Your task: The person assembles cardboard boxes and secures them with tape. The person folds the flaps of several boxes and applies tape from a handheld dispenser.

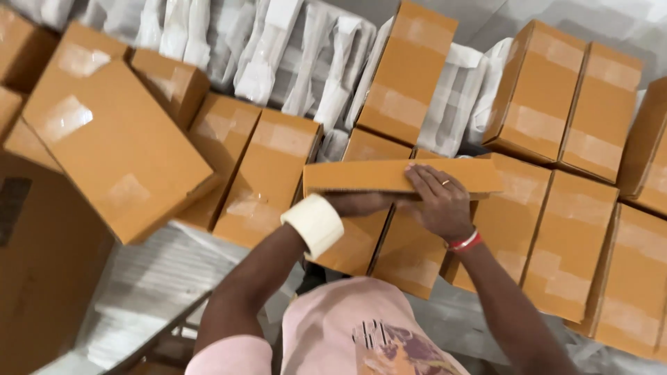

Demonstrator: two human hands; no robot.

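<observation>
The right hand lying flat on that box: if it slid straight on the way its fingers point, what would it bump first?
The right hand points up and left across the flat brown box it presses. Past that box's edge, it would probably meet the upright taped carton behind, though depth is hard to judge.

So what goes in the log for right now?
left hand: under flat cardboard box | right hand: pressing on top | tape roll: on left wrist
</observation>
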